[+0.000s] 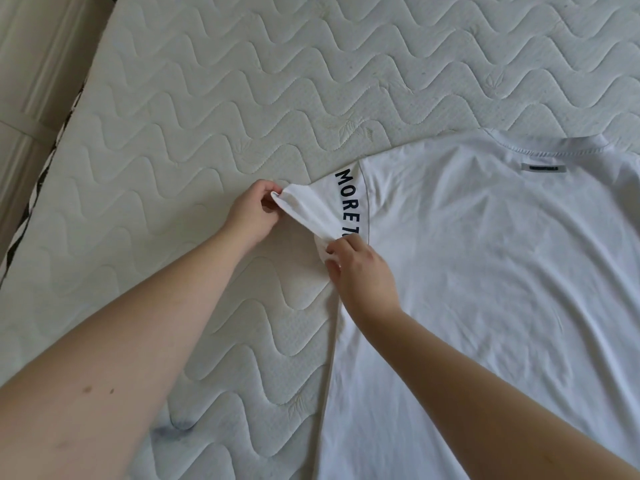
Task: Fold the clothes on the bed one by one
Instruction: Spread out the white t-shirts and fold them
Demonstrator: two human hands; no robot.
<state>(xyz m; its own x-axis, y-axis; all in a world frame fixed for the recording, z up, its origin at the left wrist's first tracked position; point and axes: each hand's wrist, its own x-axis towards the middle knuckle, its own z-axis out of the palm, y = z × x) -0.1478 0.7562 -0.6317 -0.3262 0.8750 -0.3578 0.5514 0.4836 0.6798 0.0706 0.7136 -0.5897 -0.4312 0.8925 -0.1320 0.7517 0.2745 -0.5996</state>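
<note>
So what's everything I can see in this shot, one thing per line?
T-shirt: one, white, spread flat on the right of the bed, neck band at the far end.
Sleeve: one, white with black lettering, at the shirt's left, lifted and bunched between both hands.
Neck label: one, dark, just below the neck band.
Mattress: one, off-white with wavy quilting, under everything.
Wall panelling: pale, far left beyond the bed edge.
Left hand: one, pinching the sleeve's end.
Right hand: one, pinching the sleeve's lower edge.
</note>
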